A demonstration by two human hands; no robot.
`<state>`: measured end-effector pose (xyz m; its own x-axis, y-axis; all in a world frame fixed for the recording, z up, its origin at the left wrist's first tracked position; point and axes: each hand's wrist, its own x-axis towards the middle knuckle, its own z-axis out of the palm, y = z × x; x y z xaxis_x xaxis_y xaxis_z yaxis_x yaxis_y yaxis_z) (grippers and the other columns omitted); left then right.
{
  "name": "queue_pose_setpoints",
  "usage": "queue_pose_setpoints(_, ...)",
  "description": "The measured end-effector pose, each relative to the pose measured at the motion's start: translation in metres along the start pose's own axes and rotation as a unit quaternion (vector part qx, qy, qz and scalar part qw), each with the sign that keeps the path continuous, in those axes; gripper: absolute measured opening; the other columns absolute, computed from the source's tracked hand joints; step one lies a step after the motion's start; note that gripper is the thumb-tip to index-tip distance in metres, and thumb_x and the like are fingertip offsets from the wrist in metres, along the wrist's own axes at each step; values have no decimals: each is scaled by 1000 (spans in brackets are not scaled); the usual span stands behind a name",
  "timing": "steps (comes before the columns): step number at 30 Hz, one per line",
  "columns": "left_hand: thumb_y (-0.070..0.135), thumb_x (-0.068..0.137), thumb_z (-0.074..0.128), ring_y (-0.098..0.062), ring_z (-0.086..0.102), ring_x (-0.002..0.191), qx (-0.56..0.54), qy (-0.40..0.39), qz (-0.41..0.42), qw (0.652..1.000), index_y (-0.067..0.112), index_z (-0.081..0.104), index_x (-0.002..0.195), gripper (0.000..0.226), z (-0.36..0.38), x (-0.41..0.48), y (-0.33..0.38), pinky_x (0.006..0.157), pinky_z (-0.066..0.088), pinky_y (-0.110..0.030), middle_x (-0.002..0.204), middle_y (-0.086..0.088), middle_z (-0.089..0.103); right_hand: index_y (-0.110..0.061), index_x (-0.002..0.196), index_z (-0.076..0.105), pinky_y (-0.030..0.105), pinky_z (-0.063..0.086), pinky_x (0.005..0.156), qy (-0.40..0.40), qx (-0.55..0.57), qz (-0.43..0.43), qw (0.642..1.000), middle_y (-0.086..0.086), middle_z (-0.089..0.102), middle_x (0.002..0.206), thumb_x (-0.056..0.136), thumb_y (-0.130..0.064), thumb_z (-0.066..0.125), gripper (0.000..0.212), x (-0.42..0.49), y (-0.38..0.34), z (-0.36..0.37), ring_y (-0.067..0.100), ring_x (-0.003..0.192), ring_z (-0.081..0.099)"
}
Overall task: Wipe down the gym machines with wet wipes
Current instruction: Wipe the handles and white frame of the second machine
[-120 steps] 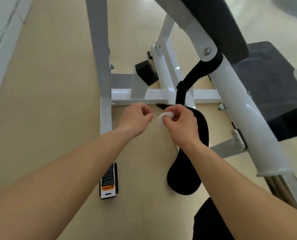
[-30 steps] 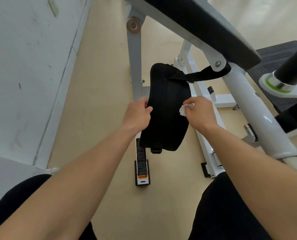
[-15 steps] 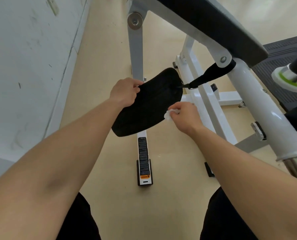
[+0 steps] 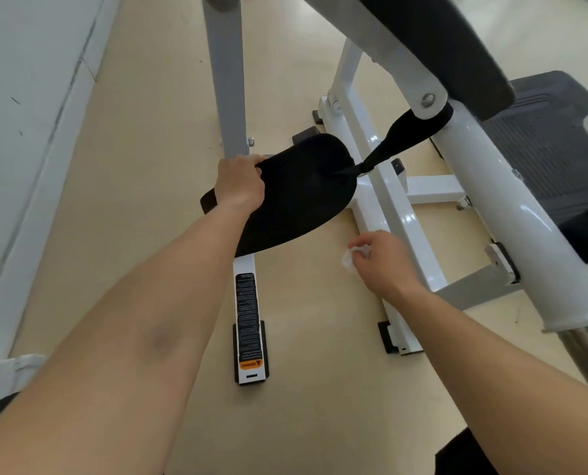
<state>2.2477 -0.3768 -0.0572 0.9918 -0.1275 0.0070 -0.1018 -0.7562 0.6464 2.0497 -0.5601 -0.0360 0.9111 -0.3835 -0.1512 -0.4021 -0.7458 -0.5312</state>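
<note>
left hand gripping pad up by edge, right hand pinching wipe just below; pad on strap, could swing if grip slips

I see a smooth tan floor filling most of the frame. A pale grey wall runs down the left side and meets the floor at a light baseboard. At upper right, a dark ribbed mat lies on the floor. Dark clothing shows in the bottom right corner.
</note>
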Motion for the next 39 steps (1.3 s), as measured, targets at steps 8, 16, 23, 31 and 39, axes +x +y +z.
queue_pose_setpoints(8, 25, 98, 55, -26, 38, 136, 9, 31, 47, 998, 20, 38, 151, 55, 14, -55, 13, 103, 43, -40, 151, -2, 41, -12, 127, 66, 21, 38, 88, 31, 21, 40, 998, 3, 54, 131, 99, -12, 49, 33, 8, 20, -8, 19, 117, 55)
queue_pose_setpoints(16, 28, 97, 58, -15, 57, 109, -61, -105, 114, 986, 26, 58, 132, 35, 81, -109, 43, 91, 50, -34, 123, 6, 59, -15, 128, 67, 25, 45, 102, 64, 3, 64, 996, 2, 59, 127, 99, -7, 48, 35, 21, 63, -7, 19, 115, 59)
queue_pose_setpoints(23, 27, 91, 69, -7, 61, 90, -256, -257, 68, 929, 34, 62, 125, 36, 177, -119, 87, 83, 53, -31, 107, 14, 65, -18, 114, 57, 23, 48, 72, 119, -19, 88, 989, 0, 64, 104, 99, -10, 52, 18, 31, 97, -10, 19, 92, 64)
queue_pose_setpoints(31, 21, 87, 74, -7, 65, 70, -384, -206, -71, 897, 23, 74, 88, 3, 225, -115, 78, 69, 54, -25, 77, 9, 70, -19, 102, 65, 13, 37, 60, 121, -79, 93, 985, -2, 66, 91, 98, -15, 59, 8, 48, 110, 4, 10, 77, 61)
queue_pose_setpoints(39, 18, 86, 73, -3, 61, 72, -367, -165, -102, 910, 26, 70, 86, 8, 252, -116, 57, 60, 43, -14, 76, 14, 66, -6, 114, 70, 27, 45, 88, 145, -230, 82, 959, 10, 53, 118, 94, -1, 58, 24, 58, 121, 14, 23, 95, 57)
